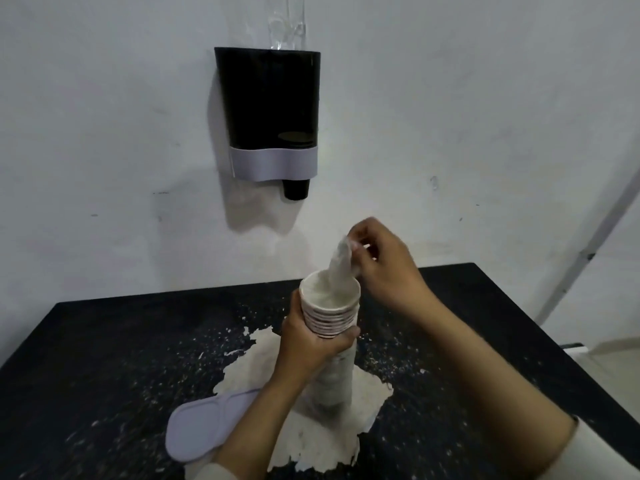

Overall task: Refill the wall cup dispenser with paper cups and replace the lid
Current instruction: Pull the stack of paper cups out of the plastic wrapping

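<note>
A tall stack of white paper cups (330,317) stands upright on the table, its lower part still in a clear plastic sleeve (334,379). My left hand (308,341) grips the stack just below the rims. Above the top cup, my right hand (381,265) pinches the loose end of the plastic wrapping (341,261) and holds it up. On the wall hangs the dark cup dispenser (270,109) with a grey lower band and a black cup (295,189) poking out of its bottom; its top is open. The grey lid (204,427) lies flat on the table at the front left.
The black table (104,341) has a large patch of peeled white surface (311,434) under the stack and white flecks around it. A clear plastic piece (287,22) hangs on the wall above the dispenser. A grey strip (588,251) runs diagonally at the right.
</note>
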